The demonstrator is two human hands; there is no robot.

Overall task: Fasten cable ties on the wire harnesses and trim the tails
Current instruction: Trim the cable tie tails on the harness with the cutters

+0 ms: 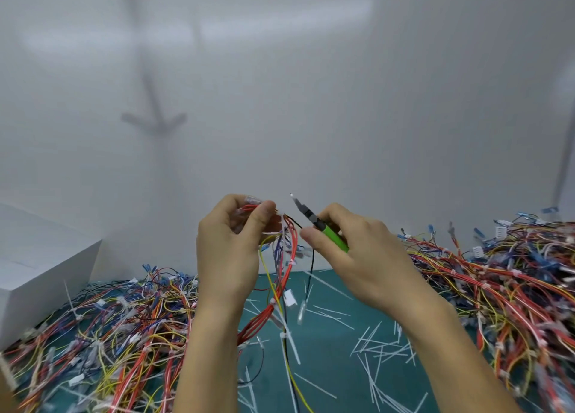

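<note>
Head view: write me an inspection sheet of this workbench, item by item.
Surface: green mat, visible between the piles.
Job's things: wire harness, mostly red, hangs from the left hand; green-handled cutters, blades pointing up-left beside it.
Clutter: white cut tails scattered on the mat.
Grips: left hand grips the harness top; right hand holds the cutters.
Cables: tangled harness piles, one left and one right of the arms.
Surroundings: white box at left; plain white wall behind.

Bright diffuse light, faint shadow on the wall [155, 120], edges blurred.
</note>
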